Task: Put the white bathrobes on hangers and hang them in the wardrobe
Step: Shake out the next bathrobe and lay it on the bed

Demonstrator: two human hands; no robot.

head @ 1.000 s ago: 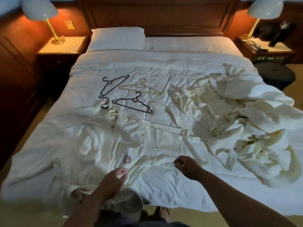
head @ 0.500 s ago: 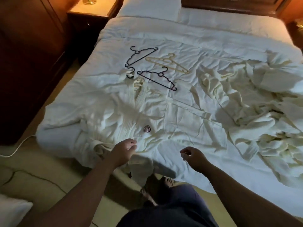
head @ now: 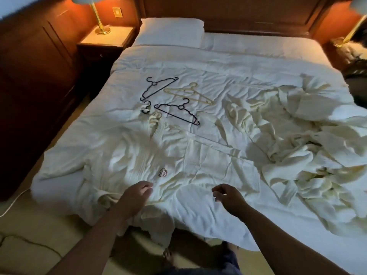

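One white bathrobe (head: 200, 165) lies spread flat across the foot of the bed (head: 248, 62), its small round logo (head: 163, 172) facing up. My left hand (head: 137, 195) rests on its lower edge with bent fingers touching the cloth. To the right, my right hand (head: 228, 197) hovers just above the fabric, fingers loosely curled and holding nothing. A crumpled heap of more white bathrobes (head: 309, 155) covers the bed's right side. Beyond the flat robe lie two black hangers (head: 156, 87) (head: 176, 113) and a cream hanger (head: 188, 94). Two small hooks (head: 146, 109) poke out at the robe's collar.
A white pillow (head: 170, 32) lies at the headboard. A bedside table (head: 105, 39) with a brass lamp (head: 99, 18) stands at the left. Dark wooden panelling (head: 29, 96) runs along the left wall, and a cable (head: 12, 203) lies on the floor. My bare foot (head: 168, 257) is under the bed's edge.
The view dipped down and left, then rose again. Both hands stayed over the foot of the flat robe; the left hand now lies slightly further onto the cloth.
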